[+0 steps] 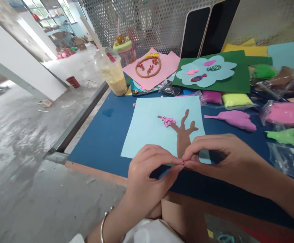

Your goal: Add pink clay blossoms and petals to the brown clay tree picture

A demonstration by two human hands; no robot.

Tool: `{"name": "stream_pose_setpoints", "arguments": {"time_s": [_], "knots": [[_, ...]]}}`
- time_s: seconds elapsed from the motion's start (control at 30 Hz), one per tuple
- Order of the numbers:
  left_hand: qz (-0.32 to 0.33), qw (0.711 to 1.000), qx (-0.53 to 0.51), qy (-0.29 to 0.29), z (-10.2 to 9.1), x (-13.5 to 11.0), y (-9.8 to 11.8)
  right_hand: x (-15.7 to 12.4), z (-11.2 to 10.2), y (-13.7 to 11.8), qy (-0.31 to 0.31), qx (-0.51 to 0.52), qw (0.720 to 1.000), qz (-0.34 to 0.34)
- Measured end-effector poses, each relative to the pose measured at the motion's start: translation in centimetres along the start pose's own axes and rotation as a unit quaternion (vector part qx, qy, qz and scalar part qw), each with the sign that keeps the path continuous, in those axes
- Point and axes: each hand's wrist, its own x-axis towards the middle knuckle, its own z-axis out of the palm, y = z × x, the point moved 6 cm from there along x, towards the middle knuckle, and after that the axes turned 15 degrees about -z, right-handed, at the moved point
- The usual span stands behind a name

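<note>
My left hand [147,175] and my right hand [217,157] meet fingertip to fingertip over the near edge of a light blue paper sheet [149,128]. Between the pinched fingertips sits a tiny pink bit of clay [183,163]. On the sheet lies a flat brown clay tree trunk [183,135] with branches, and a cluster of small pink clay blossoms [168,120] sits on its left branch. A silver bangle circles my left wrist.
The sheet lies on a dark blue mat [103,135]. A lidded plastic cup with a straw [111,72] stands at the back left. Behind are a pink card with a clay ring [149,65] and a green card with clay fish [210,72]. Bags of coloured clay [286,113] lie at the right.
</note>
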Motion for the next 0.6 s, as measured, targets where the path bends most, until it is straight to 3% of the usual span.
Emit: {"name": "stream_pose_setpoints", "arguments": {"time_s": [0.27, 0.6], "knots": [[-0.038, 0.999, -0.004, 0.019, -0.04, -0.1, -0.57, -0.09, 0.13, 0.0, -0.008, -0.001, 1.0, -0.003], [-0.001, 1.0, 0.005, 0.019, 0.03, -0.21, -0.02, -0.24, 0.12, -0.39, 0.001, -0.026, 0.999, -0.023]]}}
